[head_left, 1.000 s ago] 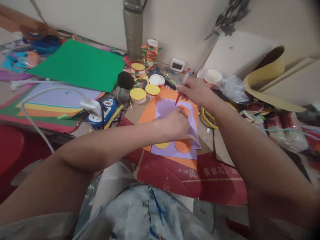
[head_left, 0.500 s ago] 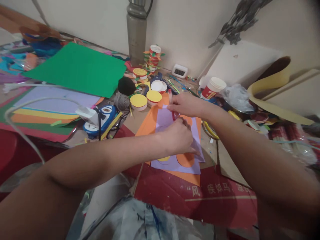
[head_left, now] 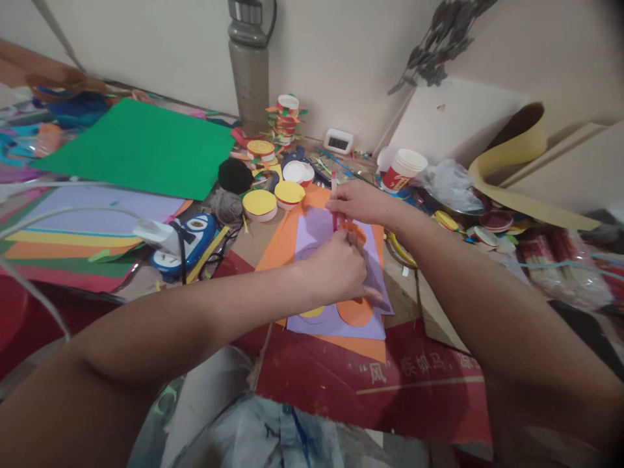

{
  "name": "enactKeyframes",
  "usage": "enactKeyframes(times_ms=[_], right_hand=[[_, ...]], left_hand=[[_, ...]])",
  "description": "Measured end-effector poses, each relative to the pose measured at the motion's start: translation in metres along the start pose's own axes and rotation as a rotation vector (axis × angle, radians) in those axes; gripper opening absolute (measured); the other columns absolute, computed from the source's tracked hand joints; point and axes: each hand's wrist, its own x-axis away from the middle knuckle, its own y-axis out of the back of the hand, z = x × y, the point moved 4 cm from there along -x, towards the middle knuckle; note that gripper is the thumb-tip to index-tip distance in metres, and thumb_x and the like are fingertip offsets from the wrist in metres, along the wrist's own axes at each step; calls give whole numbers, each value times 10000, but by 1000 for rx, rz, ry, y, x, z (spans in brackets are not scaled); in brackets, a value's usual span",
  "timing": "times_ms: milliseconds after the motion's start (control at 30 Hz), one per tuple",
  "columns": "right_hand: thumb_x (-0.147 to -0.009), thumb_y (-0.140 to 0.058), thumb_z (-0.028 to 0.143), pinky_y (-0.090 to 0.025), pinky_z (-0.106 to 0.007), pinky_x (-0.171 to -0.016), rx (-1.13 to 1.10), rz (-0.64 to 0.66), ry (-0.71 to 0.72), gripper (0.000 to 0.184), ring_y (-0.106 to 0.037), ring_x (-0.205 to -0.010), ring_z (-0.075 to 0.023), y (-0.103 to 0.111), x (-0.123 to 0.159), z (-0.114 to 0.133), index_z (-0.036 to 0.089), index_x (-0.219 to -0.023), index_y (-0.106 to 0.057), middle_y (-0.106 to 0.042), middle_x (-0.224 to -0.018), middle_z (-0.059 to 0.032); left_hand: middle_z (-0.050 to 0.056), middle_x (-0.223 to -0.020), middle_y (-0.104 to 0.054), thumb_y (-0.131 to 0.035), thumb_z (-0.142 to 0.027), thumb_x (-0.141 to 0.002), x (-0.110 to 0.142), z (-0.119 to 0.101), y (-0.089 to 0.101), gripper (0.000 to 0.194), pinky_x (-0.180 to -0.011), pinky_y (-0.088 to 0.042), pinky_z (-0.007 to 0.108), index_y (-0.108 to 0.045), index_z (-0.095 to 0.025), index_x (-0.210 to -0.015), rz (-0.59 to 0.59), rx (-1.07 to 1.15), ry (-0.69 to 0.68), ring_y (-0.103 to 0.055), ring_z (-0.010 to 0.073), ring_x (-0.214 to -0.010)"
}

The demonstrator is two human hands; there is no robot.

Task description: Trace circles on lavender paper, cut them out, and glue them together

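Observation:
My right hand (head_left: 361, 203) grips a red pen (head_left: 334, 188) held upright, its lower end by the upper orange paper circle (head_left: 358, 230). Curled fingers of my left hand (head_left: 336, 268) press that circle onto a purple sheet (head_left: 312, 227), with the thumb stretched out to the side. Beneath the left hand, a second orange circle (head_left: 355, 314) and a partly covered yellow circle (head_left: 312, 312) lie on the purple sheet. A faint round outline shows left of the hand. An orange sheet (head_left: 279, 255) lies under the purple one.
Yellow-topped paper discs (head_left: 259, 203), a black yarn ball (head_left: 234, 175) and a blue power strip (head_left: 188, 244) stand left. Behind are a grey bottle (head_left: 249, 78) and white clock (head_left: 338, 141). A paper cup (head_left: 403, 170) stands right. Red cardboard (head_left: 316, 370) lies in front.
The view has shifted slightly, so most things sit further left. My right hand has brought the pen more upright; my left hand stays pressed on the paper.

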Motion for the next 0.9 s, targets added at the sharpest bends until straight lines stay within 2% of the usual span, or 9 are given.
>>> enactKeyframes(times_ms=[200, 367, 667, 900], right_hand=[[-1061, -602, 182, -463, -233, -624, -190, -64, -118, 393, -626, -598, -115, -1, 0, -16, 192, -669, -642, -713, -667, -11], [-1082, -593, 152, -454, -210, -583, -364, -105, -155, 406, -578, -544, -94, -5, 3, -25, 193, -679, -617, -678, -626, 3], [-1084, -585, 158, -457, -206, -585, -409, -195, -172, 379, -575, -542, -94, -5, 9, -43, 184, -710, -634, -704, -638, -3], [-1079, -596, 151, -444, -229, -604, -381, -276, -211, 391, -578, -550, -100, -5, 19, -53, 181, -691, -635, -709, -637, -9]], left_hand=[[248, -1204, -845, -439, -755, -1100, 1, 2, 5, 782, -945, -529, 422, -892, -120, -1159, 25, -15, -5, -797, 348, -1126], [276, -1302, -815, -392, -763, -1108, -1, 3, 8, 831, -978, -534, 427, -873, -95, -1225, 70, -28, 7, -796, 359, -1185], [320, -1387, -767, -373, -762, -1114, 0, 5, 7, 949, -1022, -526, 452, -718, 55, -1454, 68, -57, 39, -760, 407, -1284], [321, -1368, -761, -391, -783, -1095, -1, 5, 3, 982, -1041, -504, 447, -669, 75, -1484, 129, 17, 74, -750, 400, -1251]])
